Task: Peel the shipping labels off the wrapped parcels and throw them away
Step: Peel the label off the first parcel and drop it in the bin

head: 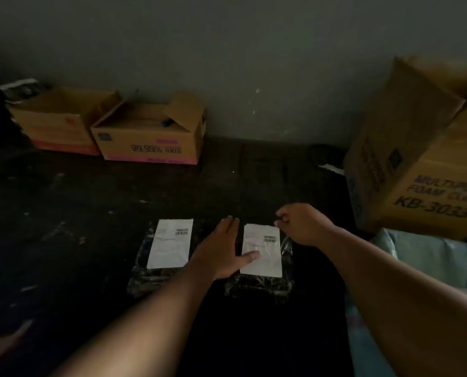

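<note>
Both forearms reach in from the near edge of the dark floor (63, 202). Flat and spread wide, the left hand (221, 251) presses its thumb on the right shipping label (262, 251), which sits on the right wrapped parcel (259, 287). At that label's far right corner, the right hand (303, 227) has its fingers (281, 217) pinched narrow; whether they grip the corner cannot be told. Just left lies the left wrapped parcel (142, 278), bearing the left shipping label (169, 243). Against the far wall stand two open cardboard boxes (148, 142); a large "KB-3033" carton (417, 170) fills the right edge.
</note>
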Demonstrator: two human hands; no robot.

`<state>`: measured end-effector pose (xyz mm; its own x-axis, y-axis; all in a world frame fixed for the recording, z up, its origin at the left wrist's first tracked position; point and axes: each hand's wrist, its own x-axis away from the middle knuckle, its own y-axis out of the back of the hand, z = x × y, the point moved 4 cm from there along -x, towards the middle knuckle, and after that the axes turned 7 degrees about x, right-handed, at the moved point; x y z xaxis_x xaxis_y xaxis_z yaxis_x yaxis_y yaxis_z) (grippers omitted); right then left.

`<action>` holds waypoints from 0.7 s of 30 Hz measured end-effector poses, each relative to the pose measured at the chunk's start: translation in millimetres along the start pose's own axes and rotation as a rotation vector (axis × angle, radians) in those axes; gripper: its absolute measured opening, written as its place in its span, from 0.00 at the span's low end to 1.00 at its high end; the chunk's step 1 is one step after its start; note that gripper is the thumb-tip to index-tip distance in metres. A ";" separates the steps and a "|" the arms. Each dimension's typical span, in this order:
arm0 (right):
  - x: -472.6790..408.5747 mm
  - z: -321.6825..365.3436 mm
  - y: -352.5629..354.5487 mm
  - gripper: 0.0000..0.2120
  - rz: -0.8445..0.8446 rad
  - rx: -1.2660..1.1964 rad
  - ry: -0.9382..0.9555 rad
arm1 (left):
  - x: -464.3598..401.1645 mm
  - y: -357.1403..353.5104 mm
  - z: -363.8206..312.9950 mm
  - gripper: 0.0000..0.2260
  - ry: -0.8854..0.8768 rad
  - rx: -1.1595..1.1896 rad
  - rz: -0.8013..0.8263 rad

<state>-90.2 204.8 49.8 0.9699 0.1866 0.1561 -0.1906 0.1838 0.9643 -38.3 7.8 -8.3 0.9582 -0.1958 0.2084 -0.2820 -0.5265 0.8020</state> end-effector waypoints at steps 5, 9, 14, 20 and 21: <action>-18.1 -13.6 -40.5 0.16 0.111 0.047 -0.075 | -8.3 -36.1 12.3 0.56 -0.030 0.115 0.082; -34.1 -19.6 -56.6 0.17 0.055 0.045 -0.134 | -19.9 -53.5 21.3 0.59 -0.051 0.238 0.065; -47.2 -19.8 -74.3 0.19 0.027 0.024 -0.166 | -25.5 -73.9 33.5 0.59 -0.080 0.329 0.070; -58.5 -17.7 -78.2 0.17 0.025 -0.017 -0.218 | -26.6 -81.8 36.8 0.60 -0.074 0.412 0.032; -60.4 -19.2 -78.0 0.15 0.029 -0.062 -0.227 | -26.6 -81.9 37.2 0.60 -0.071 0.426 0.030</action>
<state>-136.9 197.7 -38.9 0.9717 -0.0274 0.2344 -0.2211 0.2420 0.9447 -42.5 25.4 -100.4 0.9478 -0.2649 0.1774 -0.3185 -0.8114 0.4900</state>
